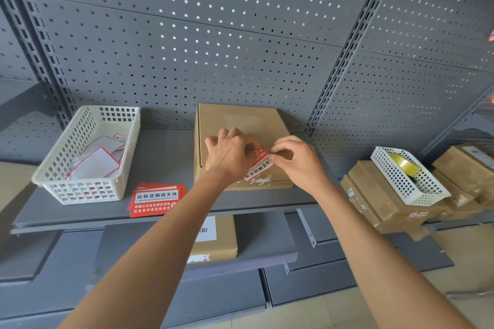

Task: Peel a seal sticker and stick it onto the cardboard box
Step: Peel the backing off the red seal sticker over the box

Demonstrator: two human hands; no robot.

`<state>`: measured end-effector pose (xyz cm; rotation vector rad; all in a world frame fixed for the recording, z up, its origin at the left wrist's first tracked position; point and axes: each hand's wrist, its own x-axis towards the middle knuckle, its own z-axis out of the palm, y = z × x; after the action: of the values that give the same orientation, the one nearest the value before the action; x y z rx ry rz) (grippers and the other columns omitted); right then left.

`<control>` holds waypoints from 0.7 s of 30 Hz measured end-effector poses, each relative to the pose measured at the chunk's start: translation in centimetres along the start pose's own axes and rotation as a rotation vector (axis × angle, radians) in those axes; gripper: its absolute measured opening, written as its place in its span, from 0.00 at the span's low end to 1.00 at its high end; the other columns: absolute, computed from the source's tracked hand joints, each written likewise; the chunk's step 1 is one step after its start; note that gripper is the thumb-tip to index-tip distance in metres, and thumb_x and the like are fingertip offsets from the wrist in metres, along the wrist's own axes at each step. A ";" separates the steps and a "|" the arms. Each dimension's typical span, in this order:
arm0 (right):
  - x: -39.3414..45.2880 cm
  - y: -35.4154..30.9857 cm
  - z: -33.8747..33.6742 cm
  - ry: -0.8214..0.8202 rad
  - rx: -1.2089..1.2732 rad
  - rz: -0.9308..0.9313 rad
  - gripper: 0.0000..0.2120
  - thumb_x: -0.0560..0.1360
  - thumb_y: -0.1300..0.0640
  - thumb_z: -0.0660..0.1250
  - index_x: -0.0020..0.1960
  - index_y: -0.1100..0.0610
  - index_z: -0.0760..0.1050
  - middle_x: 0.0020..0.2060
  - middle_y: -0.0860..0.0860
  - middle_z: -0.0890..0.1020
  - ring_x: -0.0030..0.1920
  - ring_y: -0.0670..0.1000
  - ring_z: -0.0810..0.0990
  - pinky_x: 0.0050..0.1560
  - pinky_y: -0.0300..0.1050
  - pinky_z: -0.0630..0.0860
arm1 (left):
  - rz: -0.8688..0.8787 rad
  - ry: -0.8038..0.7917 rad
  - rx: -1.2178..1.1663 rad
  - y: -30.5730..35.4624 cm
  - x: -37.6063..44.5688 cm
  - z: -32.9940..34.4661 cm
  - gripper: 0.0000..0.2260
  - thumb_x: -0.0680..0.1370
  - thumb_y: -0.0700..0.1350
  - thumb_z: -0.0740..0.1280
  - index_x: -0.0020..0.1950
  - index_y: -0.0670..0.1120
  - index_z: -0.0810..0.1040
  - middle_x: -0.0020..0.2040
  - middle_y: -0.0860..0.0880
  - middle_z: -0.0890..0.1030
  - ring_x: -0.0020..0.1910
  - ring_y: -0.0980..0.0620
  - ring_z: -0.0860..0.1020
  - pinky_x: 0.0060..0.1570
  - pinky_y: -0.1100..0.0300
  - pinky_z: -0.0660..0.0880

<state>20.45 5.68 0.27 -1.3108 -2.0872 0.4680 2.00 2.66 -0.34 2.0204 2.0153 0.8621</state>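
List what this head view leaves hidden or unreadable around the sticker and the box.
- Red-and-white seal sticker: upper end covered by both hands (left, right); peeled or backed, cannot tell.
- Brown cardboard box: front seam hidden by forearms.
- White mesh basket: contents' print too small.

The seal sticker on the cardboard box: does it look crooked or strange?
Yes. The seal sticker lies diagonally to the cardboard box edges rather than square. Both hands, left hand and right hand, pinch it at its upper end. Nothing looks torn.
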 end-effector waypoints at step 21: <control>-1.6 0.4 -0.6 0.001 0.132 0.084 0.10 0.73 0.54 0.76 0.53 0.54 0.82 0.55 0.45 0.82 0.58 0.40 0.80 0.63 0.38 0.74 | 0.097 -0.022 0.042 -0.5 -0.1 -0.1 0.07 0.80 0.58 0.61 0.52 0.59 0.78 0.54 0.52 0.74 0.56 0.47 0.68 0.52 0.51 0.55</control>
<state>21.64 4.38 0.01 -1.3240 -1.9704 0.6303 1.56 2.59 -0.54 2.1559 1.9537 0.8181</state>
